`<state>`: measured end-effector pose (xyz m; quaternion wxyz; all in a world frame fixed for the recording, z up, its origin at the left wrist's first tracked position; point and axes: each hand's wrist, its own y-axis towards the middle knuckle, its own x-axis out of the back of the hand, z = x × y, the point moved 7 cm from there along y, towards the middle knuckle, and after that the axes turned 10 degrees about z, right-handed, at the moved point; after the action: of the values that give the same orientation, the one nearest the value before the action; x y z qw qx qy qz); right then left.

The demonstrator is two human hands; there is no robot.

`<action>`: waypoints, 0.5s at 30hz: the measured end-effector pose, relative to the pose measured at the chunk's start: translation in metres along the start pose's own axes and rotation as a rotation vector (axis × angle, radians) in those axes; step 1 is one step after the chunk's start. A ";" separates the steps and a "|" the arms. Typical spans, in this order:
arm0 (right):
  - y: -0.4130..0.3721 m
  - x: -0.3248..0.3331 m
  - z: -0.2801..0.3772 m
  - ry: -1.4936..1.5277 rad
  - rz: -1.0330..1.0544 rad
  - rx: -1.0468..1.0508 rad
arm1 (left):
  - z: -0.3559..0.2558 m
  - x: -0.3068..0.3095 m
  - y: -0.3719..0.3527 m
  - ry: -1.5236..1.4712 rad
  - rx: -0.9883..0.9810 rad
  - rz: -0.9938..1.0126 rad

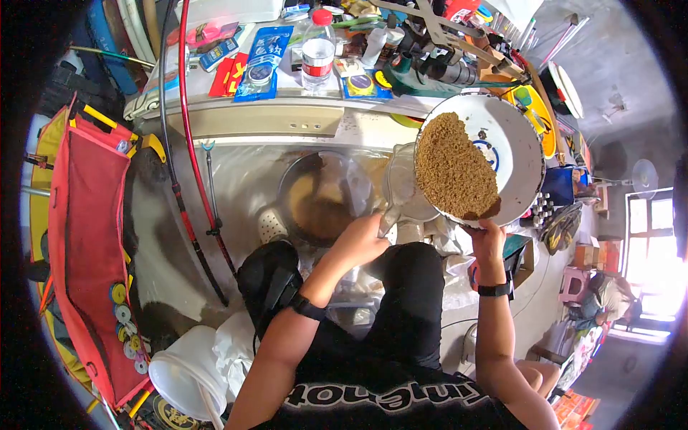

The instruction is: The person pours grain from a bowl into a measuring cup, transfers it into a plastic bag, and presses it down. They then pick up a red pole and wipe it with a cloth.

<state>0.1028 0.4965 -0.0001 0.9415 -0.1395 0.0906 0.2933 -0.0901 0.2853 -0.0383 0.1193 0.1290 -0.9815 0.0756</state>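
Observation:
My right hand [489, 244] grips the lower rim of a white enamel basin [517, 143] with a dark edge. The basin is tilted, and a heap of brown, crumbly grains [455, 165] lies along its left side. My left hand [364, 240] is closed around the handle of a clear plastic jug [403, 183]. The jug is close against the basin's left side, partly behind it; its contents are hard to make out. Below and left, on the floor, stands a wide round tub [294, 215] with brown material spread over its bottom.
A cluttered bench [287, 118] runs ahead, holding a red-capped bottle [318, 57], a blue packet [264, 61] and tools. Red and black rods [192, 136] lean at left beside a red bag [89, 251]. A white bucket [186, 373] is at lower left. Another person [605, 297] sits far right.

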 end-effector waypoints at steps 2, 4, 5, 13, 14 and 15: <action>0.003 0.002 -0.002 0.013 0.026 0.001 | -0.002 0.002 0.000 0.022 0.024 0.002; 0.005 0.000 -0.003 0.026 0.054 0.003 | -0.003 0.002 -0.001 0.021 0.032 0.005; 0.005 0.000 -0.004 0.018 0.048 -0.003 | -0.002 0.003 -0.001 0.019 0.040 0.010; 0.005 -0.006 -0.002 -0.003 0.022 -0.004 | 0.001 0.003 -0.002 0.003 0.085 0.054; 0.006 -0.003 -0.003 -0.037 0.027 0.018 | 0.001 0.003 -0.002 -0.002 0.076 0.046; 0.007 -0.002 -0.001 -0.071 0.031 0.040 | 0.001 0.003 -0.002 -0.002 0.075 0.046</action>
<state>0.0967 0.5002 -0.0023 0.9420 -0.1088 0.0652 0.3106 -0.0926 0.2825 -0.0378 0.1118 0.1111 -0.9808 0.1151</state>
